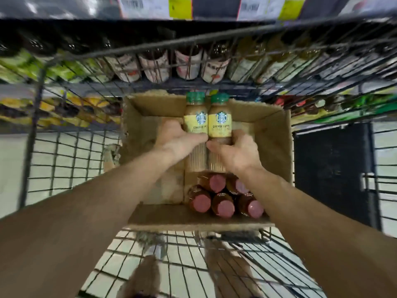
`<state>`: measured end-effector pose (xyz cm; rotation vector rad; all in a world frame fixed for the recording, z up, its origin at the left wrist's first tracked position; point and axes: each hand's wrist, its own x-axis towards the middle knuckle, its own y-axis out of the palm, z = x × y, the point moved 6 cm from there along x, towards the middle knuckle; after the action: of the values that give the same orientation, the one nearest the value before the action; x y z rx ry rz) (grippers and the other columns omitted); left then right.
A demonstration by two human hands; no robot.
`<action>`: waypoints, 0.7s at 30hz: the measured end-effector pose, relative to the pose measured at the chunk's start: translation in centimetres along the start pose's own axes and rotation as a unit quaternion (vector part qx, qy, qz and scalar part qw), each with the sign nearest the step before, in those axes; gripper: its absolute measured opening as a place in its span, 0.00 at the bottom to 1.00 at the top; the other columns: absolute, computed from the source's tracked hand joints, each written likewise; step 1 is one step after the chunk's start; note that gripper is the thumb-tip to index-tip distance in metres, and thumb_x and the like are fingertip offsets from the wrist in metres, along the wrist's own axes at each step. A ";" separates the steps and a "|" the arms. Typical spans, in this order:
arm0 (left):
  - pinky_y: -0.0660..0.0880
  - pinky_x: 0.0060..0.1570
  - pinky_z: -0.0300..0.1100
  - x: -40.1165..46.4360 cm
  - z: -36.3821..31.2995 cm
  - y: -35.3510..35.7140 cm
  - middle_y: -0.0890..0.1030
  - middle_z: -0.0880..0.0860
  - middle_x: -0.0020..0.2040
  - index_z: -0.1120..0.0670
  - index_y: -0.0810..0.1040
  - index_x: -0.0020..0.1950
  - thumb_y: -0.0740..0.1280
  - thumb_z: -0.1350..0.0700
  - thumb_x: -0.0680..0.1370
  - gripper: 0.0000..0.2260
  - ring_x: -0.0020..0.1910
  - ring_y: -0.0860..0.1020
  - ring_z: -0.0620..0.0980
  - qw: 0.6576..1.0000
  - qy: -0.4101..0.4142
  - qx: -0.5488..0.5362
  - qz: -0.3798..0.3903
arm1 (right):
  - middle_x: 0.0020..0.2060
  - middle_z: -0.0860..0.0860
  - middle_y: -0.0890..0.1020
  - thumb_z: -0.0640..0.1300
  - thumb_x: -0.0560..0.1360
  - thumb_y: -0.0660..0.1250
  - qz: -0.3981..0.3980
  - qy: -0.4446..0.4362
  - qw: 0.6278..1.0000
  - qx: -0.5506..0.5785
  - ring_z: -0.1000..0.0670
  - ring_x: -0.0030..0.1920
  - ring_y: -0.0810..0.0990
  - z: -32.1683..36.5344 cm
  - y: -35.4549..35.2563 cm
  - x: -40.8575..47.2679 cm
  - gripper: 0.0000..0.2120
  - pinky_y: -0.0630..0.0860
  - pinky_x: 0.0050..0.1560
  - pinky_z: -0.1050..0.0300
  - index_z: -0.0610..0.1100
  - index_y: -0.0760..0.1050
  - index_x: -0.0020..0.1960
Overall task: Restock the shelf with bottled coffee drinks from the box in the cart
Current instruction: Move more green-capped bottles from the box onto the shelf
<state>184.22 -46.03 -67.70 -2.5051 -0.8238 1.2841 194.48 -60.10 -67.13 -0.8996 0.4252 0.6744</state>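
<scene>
Two coffee bottles with green caps and yellow labels are raised side by side above the open cardboard box (268, 134) in the wire cart (71, 160). My left hand (175, 139) grips the left bottle (196, 119) round its lower body. My right hand (235, 152) grips the right bottle (220, 121) the same way. Several bottles with pink caps (222, 196) lie in the near right part of the box. The left half of the box floor is bare cardboard.
Beyond the cart's far rim (171, 43) runs a shelf row of bottled drinks (154, 65), with price tags (150, 6) on the shelf edge above. Lower shelves with colourful packs (53, 108) show on both sides. A dark panel (330, 168) stands right of the cart.
</scene>
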 end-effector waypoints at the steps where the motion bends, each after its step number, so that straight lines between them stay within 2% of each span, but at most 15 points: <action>1: 0.70 0.34 0.35 -0.9 -0.8 -1.4 0.81 0.46 0.44 0.51 0.80 0.51 0.75 0.44 0.67 0.18 0.41 0.78 0.43 1.000 0.012 0.005 -0.008 | 0.49 0.51 0.83 0.53 0.68 0.76 -0.009 -0.015 1.000 0.011 0.51 0.50 0.81 1.2 -0.3 -1.0 0.23 0.76 0.45 0.59 0.45 0.77 0.59; 3: 0.70 0.33 0.35 -3.1 -2.4 -4.2 0.80 0.46 0.42 0.50 0.80 0.48 0.75 0.44 0.67 0.15 0.39 0.78 0.43 0.999 0.033 0.015 -0.021 | 0.49 0.51 0.83 0.54 0.67 0.76 -0.029 -0.041 0.998 0.025 0.50 0.51 0.81 3.8 -0.9 -3.2 0.25 0.77 0.48 0.57 0.46 0.76 0.59; 6: 0.69 0.31 0.32 -6.8 -5.5 -8.7 0.77 0.40 0.35 0.47 0.77 0.40 0.74 0.47 0.69 0.08 0.34 0.74 0.35 0.996 0.083 0.016 -0.043 | 0.53 0.51 0.82 0.57 0.64 0.76 -0.060 -0.081 0.993 0.054 0.50 0.54 0.81 8.0 -2.3 -6.4 0.30 0.78 0.55 0.49 0.47 0.74 0.62; 11: 0.78 0.46 0.40 -13.7 -8.3 -14.6 0.84 0.42 0.43 0.47 0.80 0.48 0.76 0.47 0.64 0.16 0.43 0.81 0.39 0.988 0.114 -0.067 -0.074 | 0.54 0.56 0.80 0.57 0.65 0.77 -0.095 -0.141 0.978 0.122 0.56 0.54 0.79 13.2 -5.0 -13.8 0.29 0.78 0.56 0.51 0.51 0.72 0.61; 13: 0.79 0.47 0.40 -16.4 -9.3 -16.8 0.84 0.43 0.43 0.48 0.80 0.49 0.77 0.49 0.64 0.16 0.43 0.81 0.38 0.984 0.134 -0.088 -0.078 | 0.53 0.58 0.80 0.59 0.63 0.77 -0.109 -0.155 0.973 0.128 0.56 0.53 0.79 15.0 -5.9 -16.5 0.29 0.78 0.55 0.50 0.54 0.72 0.60; 16: 0.78 0.44 0.38 -20.3 -12.0 -20.3 0.84 0.43 0.42 0.48 0.79 0.47 0.77 0.53 0.66 0.13 0.42 0.81 0.38 0.978 0.160 -0.109 -0.078 | 0.50 0.59 0.81 0.58 0.62 0.79 -0.119 -0.181 0.967 0.135 0.58 0.51 0.80 18.7 -7.9 -20.2 0.28 0.79 0.52 0.54 0.56 0.72 0.57; 19: 0.79 0.49 0.40 -23.4 -15.0 -23.7 0.84 0.44 0.42 0.49 0.80 0.46 0.79 0.55 0.66 0.12 0.43 0.82 0.40 0.972 0.193 -0.114 -0.069 | 0.47 0.60 0.81 0.54 0.62 0.80 -0.125 -0.218 0.961 0.112 0.61 0.48 0.80 22.4 -10.8 -23.2 0.25 0.77 0.48 0.61 0.56 0.72 0.54; 21: 0.78 0.45 0.35 -25.6 -17.5 -25.9 0.84 0.44 0.41 0.49 0.81 0.44 0.79 0.55 0.66 0.11 0.41 0.82 0.37 0.967 0.227 -0.100 -0.064 | 0.47 0.60 0.81 0.54 0.62 0.81 -0.131 -0.248 0.954 0.102 0.64 0.46 0.79 24.9 -12.9 -24.8 0.25 0.74 0.45 0.67 0.55 0.72 0.54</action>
<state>176.33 -38.06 -28.95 -2.6857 -1.0149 0.5705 187.11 -54.03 -30.96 -0.5482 -0.0752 0.5739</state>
